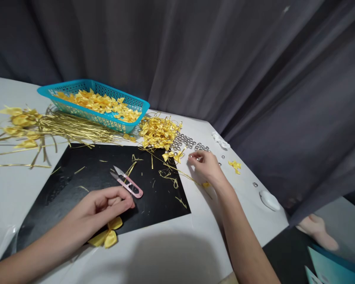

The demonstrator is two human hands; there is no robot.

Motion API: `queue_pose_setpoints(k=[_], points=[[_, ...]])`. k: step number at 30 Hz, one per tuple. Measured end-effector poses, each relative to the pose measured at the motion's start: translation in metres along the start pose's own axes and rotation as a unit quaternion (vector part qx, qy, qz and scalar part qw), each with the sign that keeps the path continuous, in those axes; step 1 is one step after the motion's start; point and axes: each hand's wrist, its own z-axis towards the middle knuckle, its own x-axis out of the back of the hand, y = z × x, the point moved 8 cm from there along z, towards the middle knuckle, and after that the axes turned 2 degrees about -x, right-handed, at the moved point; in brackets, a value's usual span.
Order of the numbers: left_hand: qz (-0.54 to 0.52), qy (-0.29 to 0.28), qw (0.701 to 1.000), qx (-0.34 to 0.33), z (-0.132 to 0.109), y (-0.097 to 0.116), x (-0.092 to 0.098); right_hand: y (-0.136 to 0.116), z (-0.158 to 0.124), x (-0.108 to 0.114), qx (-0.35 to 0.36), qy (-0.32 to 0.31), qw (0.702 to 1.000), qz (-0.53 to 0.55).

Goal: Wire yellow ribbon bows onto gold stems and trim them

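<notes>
Over the front of the black mat (91,173), my left hand (109,205) is closed in a pinch; what lies between the fingertips is too small to make out. A yellow ribbon bow (108,236) shows just below that hand. Pink-handled thread snips (128,184) rest on the mat beyond its fingers. My right hand (205,165) pinches at the right of the mat, close to the scattered silver beads (185,141); its fingertips hide what they hold. Left of it lies a yellow bow (174,155) with a gold tie.
A blue basket (91,114) of yellow bows stands at the back. Gold twist ties (77,128) lie before it, beside a heap of bows (159,132). To the right are a crumpled tissue (221,141) and a white rounded object (269,200). Another person's hand (318,232) appears far right.
</notes>
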Motion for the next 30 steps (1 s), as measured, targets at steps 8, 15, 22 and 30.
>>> queue_pose_setpoints(k=[8,15,22,30], points=[[0.011,-0.054,0.997,-0.052,-0.002,0.002,-0.013,-0.073,-0.068,-0.068,0.044,-0.340,0.805,0.485],[0.059,-0.077,0.993,-0.070,-0.002,0.005,-0.014,-0.082,-0.092,-0.091,-0.007,-0.420,0.765,0.488],[0.056,-0.072,0.994,-0.061,-0.003,0.005,-0.013,-0.083,-0.092,-0.092,-0.001,-0.408,0.784,0.468],[0.068,-0.080,0.993,-0.059,-0.003,0.003,-0.013,-0.083,-0.092,-0.091,0.008,-0.405,0.780,0.477]])
